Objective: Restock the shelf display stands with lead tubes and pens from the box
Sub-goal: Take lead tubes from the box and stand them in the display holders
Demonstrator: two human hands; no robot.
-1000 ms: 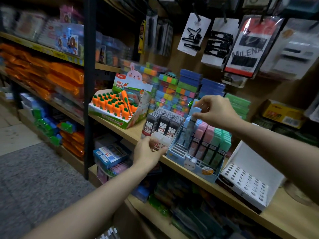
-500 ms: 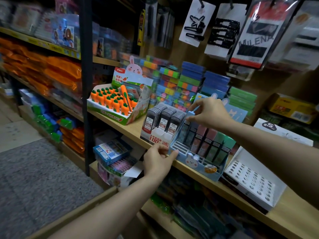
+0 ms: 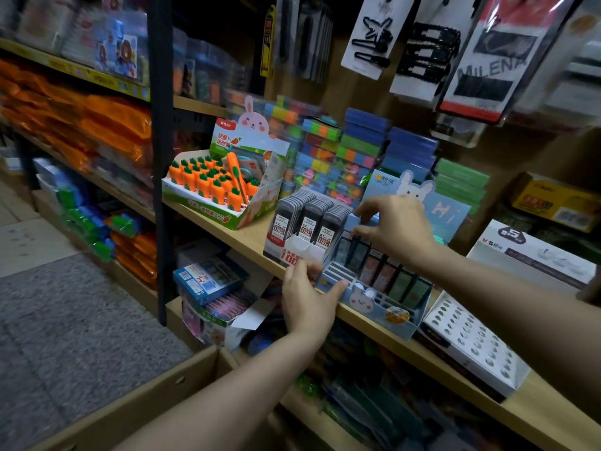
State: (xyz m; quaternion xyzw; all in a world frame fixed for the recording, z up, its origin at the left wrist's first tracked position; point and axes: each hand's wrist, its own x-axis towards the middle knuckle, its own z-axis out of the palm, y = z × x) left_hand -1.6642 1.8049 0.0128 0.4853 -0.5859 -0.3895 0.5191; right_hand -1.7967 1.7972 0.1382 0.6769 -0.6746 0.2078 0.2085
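Right hand: reaches over the blue bunny stand; its fingers are curled and pinch a pale blue lead tube at the top, at the back left of the stand.
Left hand: fingers spread a little, holding nothing; fingertips touch the front left corner of the blue bunny stand, just beside the white stand.
Blue bunny stand: sits on the wooden shelf; rows of slots, with the front ones bare and the back ones filled with pink and green lead tubes.
White stand: touching the left side of the bunny stand; three rows of dark lead tubes with white and red labels.
Carrot box: further left on the same shelf, full of little orange carrots with green tops.
White tray with holes: to the right of the bunny stand; all its holes are bare.
Cardboard box: low at the bottom, under the arms; only its brown edge shows.
Back wall: stacks of bright blocks behind the stands, cards of black hair clips hanging above.
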